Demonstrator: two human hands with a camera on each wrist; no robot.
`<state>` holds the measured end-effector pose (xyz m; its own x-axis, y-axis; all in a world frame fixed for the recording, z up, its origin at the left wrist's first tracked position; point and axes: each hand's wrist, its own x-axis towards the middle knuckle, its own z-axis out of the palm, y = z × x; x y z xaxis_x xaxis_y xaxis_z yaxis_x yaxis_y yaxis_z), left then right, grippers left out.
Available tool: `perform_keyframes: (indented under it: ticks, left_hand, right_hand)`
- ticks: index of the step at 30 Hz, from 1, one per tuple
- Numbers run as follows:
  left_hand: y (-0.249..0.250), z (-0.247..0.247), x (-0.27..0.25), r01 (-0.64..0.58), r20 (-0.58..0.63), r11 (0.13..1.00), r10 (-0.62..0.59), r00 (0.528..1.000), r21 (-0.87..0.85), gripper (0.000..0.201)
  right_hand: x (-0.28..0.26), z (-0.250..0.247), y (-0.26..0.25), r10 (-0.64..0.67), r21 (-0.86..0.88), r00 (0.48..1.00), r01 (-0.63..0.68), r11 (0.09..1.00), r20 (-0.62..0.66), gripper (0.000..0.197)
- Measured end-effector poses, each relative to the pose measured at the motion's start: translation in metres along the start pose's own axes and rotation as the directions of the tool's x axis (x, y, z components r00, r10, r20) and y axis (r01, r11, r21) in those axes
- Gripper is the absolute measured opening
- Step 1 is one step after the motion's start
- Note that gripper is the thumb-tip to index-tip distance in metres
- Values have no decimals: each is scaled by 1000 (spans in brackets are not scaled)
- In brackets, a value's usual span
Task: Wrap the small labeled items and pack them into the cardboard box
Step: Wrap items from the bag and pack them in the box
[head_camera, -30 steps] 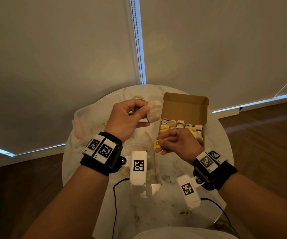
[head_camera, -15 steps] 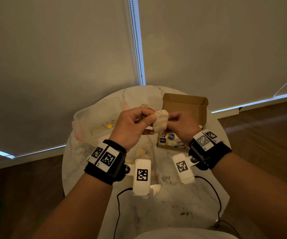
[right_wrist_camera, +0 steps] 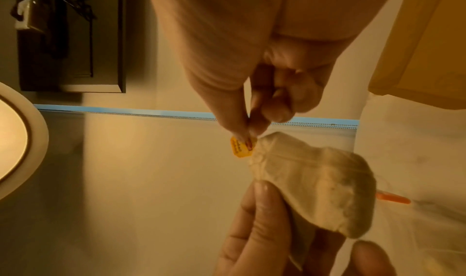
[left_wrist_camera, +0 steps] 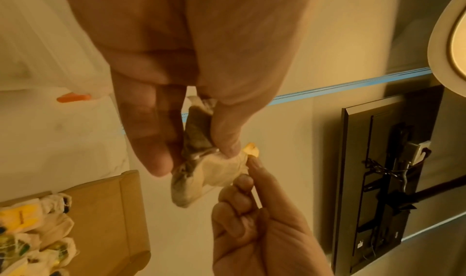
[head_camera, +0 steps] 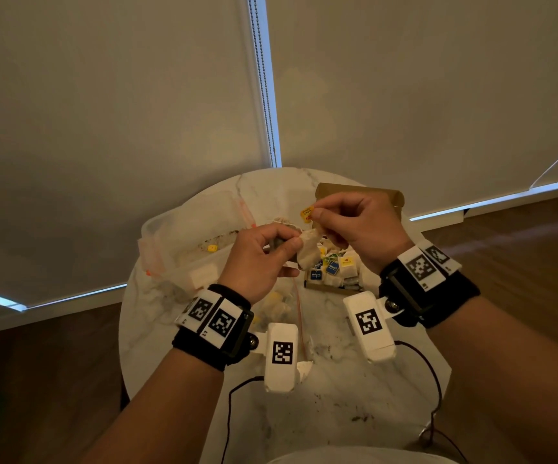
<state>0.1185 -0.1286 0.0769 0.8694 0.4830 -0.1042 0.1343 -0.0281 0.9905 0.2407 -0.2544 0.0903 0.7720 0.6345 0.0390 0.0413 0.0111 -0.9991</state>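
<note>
My left hand (head_camera: 260, 259) pinches the tea bag (head_camera: 308, 247) above the table (head_camera: 337, 413), beside the cardboard box (head_camera: 361, 192); my right hand (head_camera: 354, 226) pinches its yellow tag (head_camera: 307, 213). The bag looks light, soft and tearable; I judge the body safest to hold.

Yellow tag (head_camera: 307, 214), beige tea bag (head_camera: 307, 252), brown cardboard box (head_camera: 354, 190), white marbled table (head_camera: 337, 413)

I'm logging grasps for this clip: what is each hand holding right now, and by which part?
The left hand pinches the tea bag by its pouch, thumb against fingers. The right hand pinches the bag's yellow tag between thumb and forefinger.
</note>
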Motion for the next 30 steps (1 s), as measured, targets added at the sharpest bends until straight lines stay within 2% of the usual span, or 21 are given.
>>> perform_keyframes:
  ticks: [7,10,12,16,19,23,25,27,30]
  left_hand:
    - [-2,-1,2,8,-14,1000,-8,1000,-11,14]
    - [-1,-3,4,0,-7,999,0,1000,-37,17]
    - [0,-3,4,-12,2,999,13,1000,-42,20]
    - [1,-2,3,-41,15,999,42,999,-27,20]
    - [1,-3,3,-29,-3,999,29,1000,-39,26]
    - [-6,-9,2,-22,-63,999,20,998,-32,33]
    - [-9,-10,1,11,-87,999,-15,996,-47,29]
    - [-11,-10,2,19,-112,999,-24,993,-42,16]
    - [-10,-10,5,1,-171,1000,-4,985,-15,14]
  right_hand:
    - [-4,-5,-8,6,-14,993,-4,1000,118,7]
    - [-8,-10,-3,17,-88,979,1,996,201,28]
    - [-9,-12,1,61,-160,975,-27,987,215,31]
    - [-9,-14,4,56,-241,982,-11,970,179,10]
    - [-7,-18,7,27,-317,994,9,948,108,4]
    - [-6,-26,12,39,-347,999,-26,937,30,3]
    - [-5,-28,15,59,-365,998,-45,930,26,6]
    - [-5,-28,17,80,-378,996,-63,923,29,4]
    - [-8,-26,14,99,-398,990,-52,916,98,1]
